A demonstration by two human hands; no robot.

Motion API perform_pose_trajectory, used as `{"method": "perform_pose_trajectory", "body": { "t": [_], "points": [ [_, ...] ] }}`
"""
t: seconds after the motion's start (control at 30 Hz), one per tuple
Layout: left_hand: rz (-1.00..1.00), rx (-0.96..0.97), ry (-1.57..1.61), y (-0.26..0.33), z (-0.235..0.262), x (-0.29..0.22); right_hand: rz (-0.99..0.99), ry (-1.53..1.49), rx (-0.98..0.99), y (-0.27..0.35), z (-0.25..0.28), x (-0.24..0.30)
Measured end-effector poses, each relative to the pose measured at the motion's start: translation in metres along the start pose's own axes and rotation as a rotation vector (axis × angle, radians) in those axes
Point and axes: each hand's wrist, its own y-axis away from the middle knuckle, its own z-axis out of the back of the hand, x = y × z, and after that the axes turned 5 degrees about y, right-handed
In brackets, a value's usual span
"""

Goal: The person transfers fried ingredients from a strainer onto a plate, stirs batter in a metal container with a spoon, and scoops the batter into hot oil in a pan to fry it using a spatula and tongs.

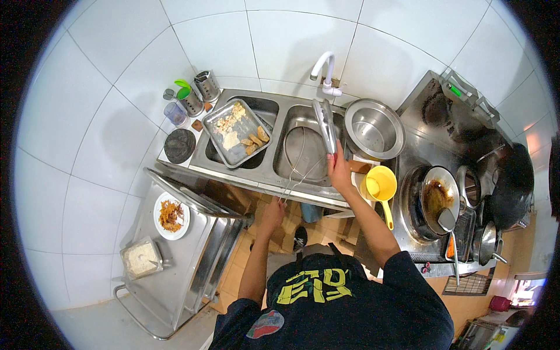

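My left hand (273, 213) is closed round the thin handle of a wire strainer (294, 171). The strainer's round head is over the right sink basin (284, 119). In my right hand (340, 168) is a pair of metal tongs (326, 123), pointing up toward the white faucet (328, 74). Across the left basin rests a metal tray (232, 156) with pale crumbs and several golden fried pieces (255, 140) on it. To the right of my right hand is a yellow dipper (381, 184).
A steel pot (374, 128) stands right of the sink. Farther right, the stove holds a pan with brown oil (437, 201) and a black wok (512, 185). On the left, a steel cart (175, 291) carries a plate of fried shreds (171, 216) and a flour tub (141, 259).
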Motion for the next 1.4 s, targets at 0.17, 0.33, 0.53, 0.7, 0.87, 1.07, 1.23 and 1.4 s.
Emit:
{"method": "perform_pose_trajectory", "body": {
  "t": [0.17, 0.33, 0.53, 0.7, 0.87, 1.07, 1.23, 1.4],
  "points": [
    [-0.080, -0.018, 0.061, 0.007, 0.007, -0.009, 0.147, 0.405, 0.317, 0.006, -0.001, -0.001],
    [-0.092, -0.025, 0.104, 0.005, 0.006, 0.008, 0.067, 0.144, 0.165, 0.073, 0.002, -0.001],
    [-0.074, -0.040, 0.147, -0.003, 0.006, 0.008, -0.164, 0.022, 0.158, 0.125, -0.010, -0.036],
    [-0.035, 0.007, 0.067, 0.008, 0.018, 0.010, -0.148, 0.011, 0.083, 0.084, -0.022, -0.057],
    [-0.055, 0.032, -0.013, 0.011, 0.022, -0.013, 0.043, 0.121, 0.069, -0.012, -0.022, -0.081],
    [-0.002, 0.029, -0.081, 0.032, 0.020, 0.015, -0.044, 0.234, 0.368, -0.044, 0.008, 0.049],
    [-0.047, 0.024, 0.098, 0.013, 0.021, 0.004, 0.092, 0.327, 0.333, 0.025, 0.019, 0.022],
    [-0.015, -0.007, 0.109, -0.002, 0.007, 0.022, 0.013, 0.254, 0.291, 0.109, 0.012, 0.007]
  ]
}}
